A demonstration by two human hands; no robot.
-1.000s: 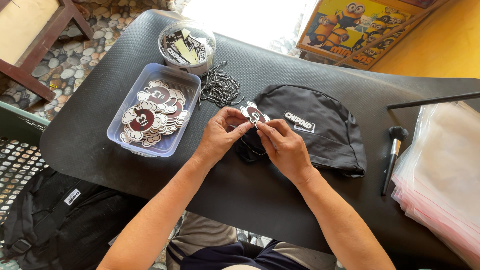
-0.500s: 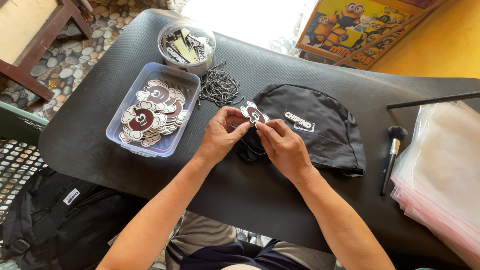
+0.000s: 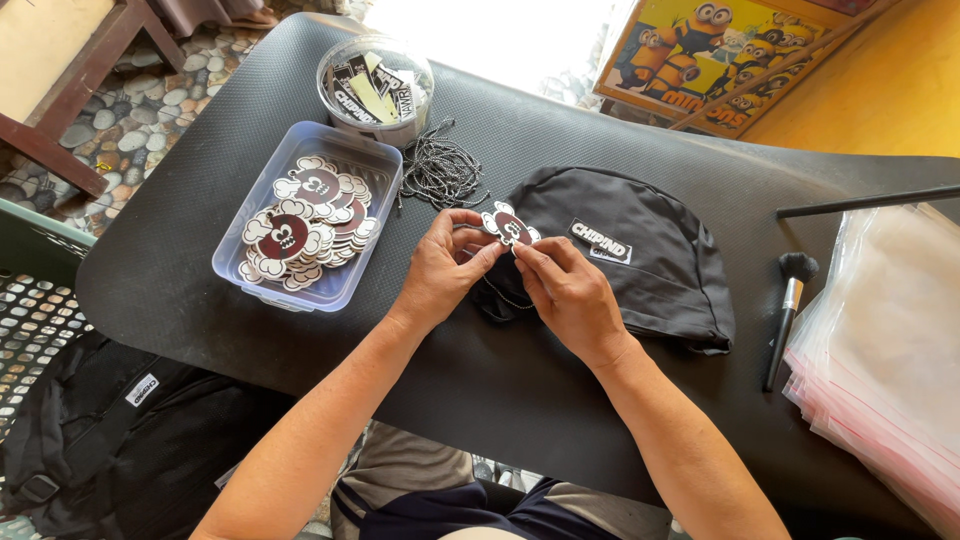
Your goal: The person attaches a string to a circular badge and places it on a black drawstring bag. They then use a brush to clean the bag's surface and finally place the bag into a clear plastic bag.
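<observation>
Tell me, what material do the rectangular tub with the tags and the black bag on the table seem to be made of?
The rectangular tub looks like clear, glossy plastic: the tags show through its walls. The black bag looks like matte woven fabric, probably synthetic: it lies soft and creased, with little shine.

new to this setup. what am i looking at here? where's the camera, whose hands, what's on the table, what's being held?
There is no machine here: a person works with two bare hands, filmed by one camera on their head, looking down.

The left hand and right hand together pinch a small die-cut tag, dark red with white puffy edges, over a black cloth bag.

On the black table lie a clear tray of matching tags, a round clear tub of flat pieces, a bundle of thin cords, a small brush and a stack of clear plastic bags.
</observation>
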